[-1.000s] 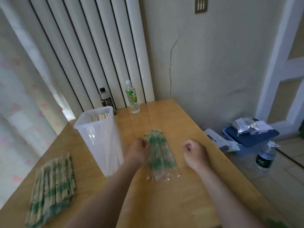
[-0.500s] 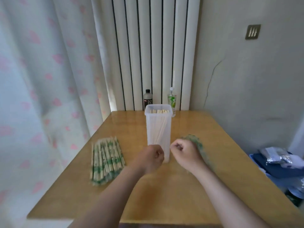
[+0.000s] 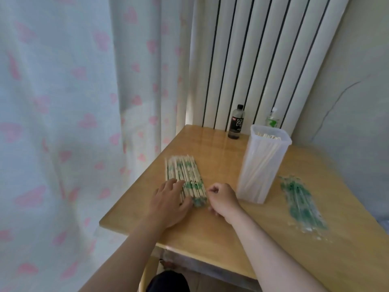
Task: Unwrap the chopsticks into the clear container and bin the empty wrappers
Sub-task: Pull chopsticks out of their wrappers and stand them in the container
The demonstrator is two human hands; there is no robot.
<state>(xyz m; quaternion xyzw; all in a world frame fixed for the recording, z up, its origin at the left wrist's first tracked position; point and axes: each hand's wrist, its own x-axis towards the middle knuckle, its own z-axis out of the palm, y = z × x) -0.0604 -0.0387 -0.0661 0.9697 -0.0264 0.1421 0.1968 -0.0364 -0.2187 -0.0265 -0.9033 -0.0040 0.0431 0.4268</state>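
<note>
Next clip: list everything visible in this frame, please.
wrapped chopsticks: one pile, pale with green print, table's left side
clear container: one, translucent, upright mid-table
bare chopsticks: several, pale, inside the container
empty wrappers: one pile, clear with green print, right of the container
dark bottle: one, black, table's back edge
green-label bottle: one, clear, behind the container
table: one, light wood
curtain: one, white with pink hearts, left
radiator: one, white, behind the table
left hand: flat on the wrapped chopsticks
right hand: curled, beside that pile
</note>
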